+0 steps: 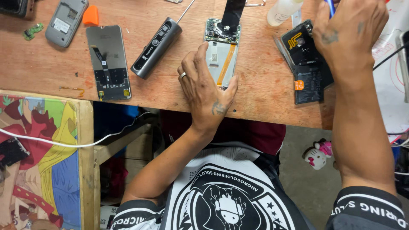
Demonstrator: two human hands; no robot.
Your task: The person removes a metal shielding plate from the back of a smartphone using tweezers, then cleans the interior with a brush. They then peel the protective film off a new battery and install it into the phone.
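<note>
While the left hand (204,91) is pressing flat, fingers (197,59) spread, on the opened phone (221,53) at mid-bench (51,72), the right hand (347,30) is closing round a blue tool (330,6) further right. Back cover off, battery (309,83) out; reassembly seemingly remains.

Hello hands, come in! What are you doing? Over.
Left hand flat, steadying opened phone. Right hand gripping blue tool. Black battery beside phone.
</note>
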